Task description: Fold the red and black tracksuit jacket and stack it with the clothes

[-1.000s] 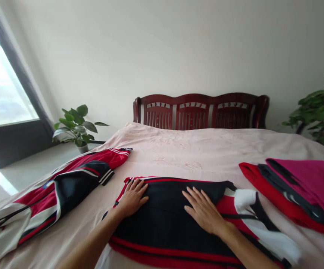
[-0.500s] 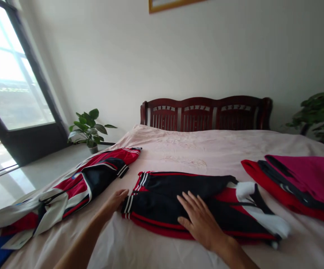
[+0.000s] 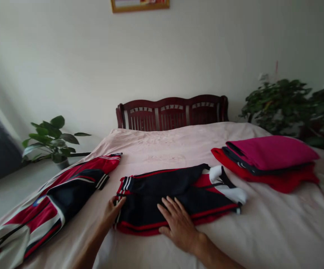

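A folded track jacket [image 3: 156, 194], navy with red and white parts, lies flat on the bed in front of me, its collar to the right and striped cuffs to the left. My left hand [image 3: 115, 211] is closed at the cuff end, thumb over the stripes and the other fingers largely hidden at the edge. Spread flat, my right hand [image 3: 178, 224] rests on the jacket's near side with nothing held. To the left, a second jacket [image 3: 72, 194] in red, navy and white lies slantwise with its sleeves drawn in.
A stack of folded clothes [image 3: 274, 153], magenta on top and red below, sits at the right. The pink bedsheet [image 3: 164, 149] reaches back to a dark wooden headboard [image 3: 173, 112]. Potted plants stand at the left [image 3: 52, 138] and right [image 3: 276, 104].
My view has turned to the right, so the stack shows more fully and the glass door less. Both hands stay on the folded jacket in nearly the same places.
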The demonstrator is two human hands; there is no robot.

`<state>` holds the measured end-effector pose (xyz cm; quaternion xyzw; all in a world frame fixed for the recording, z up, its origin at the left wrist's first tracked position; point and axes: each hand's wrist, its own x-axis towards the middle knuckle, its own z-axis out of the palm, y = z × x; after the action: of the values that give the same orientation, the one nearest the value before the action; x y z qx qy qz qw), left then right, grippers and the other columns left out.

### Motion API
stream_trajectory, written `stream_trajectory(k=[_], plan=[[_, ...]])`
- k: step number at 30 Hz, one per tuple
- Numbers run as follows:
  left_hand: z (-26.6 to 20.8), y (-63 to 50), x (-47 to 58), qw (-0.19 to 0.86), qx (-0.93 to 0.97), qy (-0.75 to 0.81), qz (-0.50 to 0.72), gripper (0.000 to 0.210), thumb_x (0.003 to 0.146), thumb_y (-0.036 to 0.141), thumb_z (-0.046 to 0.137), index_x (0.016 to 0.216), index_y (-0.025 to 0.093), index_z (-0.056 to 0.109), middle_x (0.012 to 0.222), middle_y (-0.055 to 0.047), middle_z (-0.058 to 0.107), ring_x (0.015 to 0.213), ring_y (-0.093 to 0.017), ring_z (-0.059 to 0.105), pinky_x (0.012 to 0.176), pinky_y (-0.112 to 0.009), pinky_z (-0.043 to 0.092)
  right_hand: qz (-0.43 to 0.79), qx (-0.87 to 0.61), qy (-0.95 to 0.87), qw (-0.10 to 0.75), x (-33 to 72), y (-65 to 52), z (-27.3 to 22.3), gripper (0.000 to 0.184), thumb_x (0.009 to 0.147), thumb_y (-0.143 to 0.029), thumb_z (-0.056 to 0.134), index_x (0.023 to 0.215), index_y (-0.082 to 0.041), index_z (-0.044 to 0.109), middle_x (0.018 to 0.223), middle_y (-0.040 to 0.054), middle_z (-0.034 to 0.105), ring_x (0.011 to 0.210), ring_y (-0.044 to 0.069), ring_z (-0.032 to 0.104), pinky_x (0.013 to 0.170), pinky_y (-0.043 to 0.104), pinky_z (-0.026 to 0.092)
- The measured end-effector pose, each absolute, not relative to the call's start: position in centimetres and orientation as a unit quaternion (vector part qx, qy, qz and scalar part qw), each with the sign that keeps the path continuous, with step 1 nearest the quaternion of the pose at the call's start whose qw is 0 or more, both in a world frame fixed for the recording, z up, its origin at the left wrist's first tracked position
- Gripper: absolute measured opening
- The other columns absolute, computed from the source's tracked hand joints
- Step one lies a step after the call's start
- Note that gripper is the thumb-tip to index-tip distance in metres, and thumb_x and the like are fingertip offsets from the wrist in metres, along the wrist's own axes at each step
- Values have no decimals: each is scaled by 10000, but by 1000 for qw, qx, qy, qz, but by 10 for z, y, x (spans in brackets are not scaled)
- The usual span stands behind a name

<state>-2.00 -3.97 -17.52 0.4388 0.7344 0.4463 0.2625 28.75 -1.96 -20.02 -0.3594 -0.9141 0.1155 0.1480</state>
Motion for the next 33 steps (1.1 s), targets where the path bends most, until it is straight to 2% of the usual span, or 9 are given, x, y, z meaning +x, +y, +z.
stream_trajectory(k=[9, 13, 15, 18, 20, 24, 27, 30, 33], plan=[[-182, -57, -71, 193, 434, 808, 347, 572, 672, 708, 581, 839, 175, 700, 749, -92, 750, 864, -360, 713, 755, -402, 512, 140, -293, -931, 165, 290, -36, -190, 655, 950, -560, 483, 1525, -266, 375, 1593, 75, 358, 1491, 234, 244, 1246, 453, 112], [-194, -59, -90, 149, 422, 841, 303, 614, 694, 726, 526, 916, 182, 701, 836, -115, 755, 929, -377, 703, 785, -419, 505, 151, -276, -932, 182, 290, -36, -189, 625, 929, -535, 535, 1481, -256, 446, 1552, 67, 431, 1463, 231, 309, 1242, 453, 129], [-197, -59, -91, 135, 407, 858, 283, 646, 707, 736, 508, 977, 182, 701, 896, -132, 755, 952, -383, 698, 784, -420, 506, 147, -280, -922, 223, 298, -32, -184, 545, 902, -460, 597, 1403, -255, 540, 1485, 53, 519, 1402, 226, 409, 1223, 437, 206], [-201, -59, -91, 121, 397, 869, 269, 709, 731, 758, 475, 1079, 178, 688, 993, -161, 746, 966, -389, 695, 772, -423, 512, 125, -320, -882, 323, 329, -22, -174, 434, 881, -305, 593, 1307, -227, 613, 1328, 62, 644, 1234, 207, 564, 1119, 385, 388], [-204, -59, -92, 117, 401, 866, 274, 732, 733, 765, 468, 1119, 180, 680, 1041, -166, 742, 976, -392, 695, 775, -429, 516, 95, -372, -836, 392, 360, -14, -171, 397, 905, -277, 527, 1284, -207, 621, 1242, 86, 680, 1159, 213, 606, 1043, 382, 460], [-208, -59, -96, 106, 408, 867, 266, 750, 719, 774, 452, 1112, 180, 689, 1087, -166, 739, 1050, -405, 675, 835, -452, 511, 61, -474, -748, 460, 419, 8, -184, 363, 939, -367, 462, 1203, -210, 655, 1173, 102, 700, 1124, 261, 627, 1014, 457, 484], [-207, -59, -96, 114, 409, 867, 260, 760, 708, 773, 442, 1101, 173, 693, 1080, -173, 739, 1064, -409, 671, 847, -451, 509, 119, -532, -700, 462, 443, 24, -201, 372, 939, -389, 403, 1125, -221, 678, 1121, 96, 724, 1076, 266, 657, 979, 464, 512], [-201, -60, -92, 126, 398, 868, 268, 743, 692, 771, 450, 1062, 177, 701, 1032, -171, 746, 1025, -413, 682, 815, -445, 518, 155, -576, -639, 485, 455, 37, -210, 416, 924, -378, 369, 1180, -200, 644, 1154, 108, 711, 1076, 249, 662, 961, 428, 530], [-199, -61, -89, 127, 395, 866, 279, 718, 692, 758, 459, 1045, 181, 700, 1024, -165, 747, 1035, -415, 678, 817, -445, 518, 107, -599, -625, 488, 465, 43, -212, 445, 878, -345, 386, 1196, -156, 633, 1151, 132, 700, 1083, 254, 654, 979, 423, 515]])
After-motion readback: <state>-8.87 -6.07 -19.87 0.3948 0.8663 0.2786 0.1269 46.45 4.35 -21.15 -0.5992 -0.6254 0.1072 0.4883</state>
